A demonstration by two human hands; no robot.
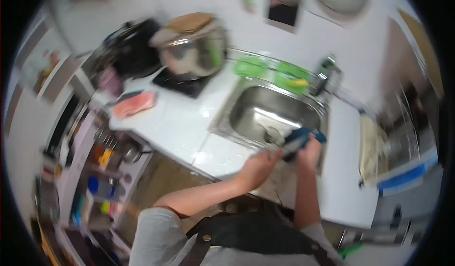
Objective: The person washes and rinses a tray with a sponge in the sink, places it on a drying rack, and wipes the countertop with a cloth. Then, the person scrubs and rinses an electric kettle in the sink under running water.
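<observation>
Over the near right corner of the steel sink [222, 119], my two hands are close together. My left hand [260, 168] is closed around the end of a long, flat, pale grey thing, blurred but shaped like a knife [292, 145]. My right hand [310, 150] is closed on a dark blue cloth [297, 134], which lies against the knife's far part. The left hand's fingers partly hide the end it grips. A round drain strainer [272, 135] shows in the basin beside the hands.
A faucet [324, 74] and green trays [251, 67] stand behind the sink. Left of it, a large steel pot [192, 48] sits on a black cooktop [177, 83]. A pink cloth [135, 105] lies on the white counter [185, 119]. A dish rack [403, 138] stands right.
</observation>
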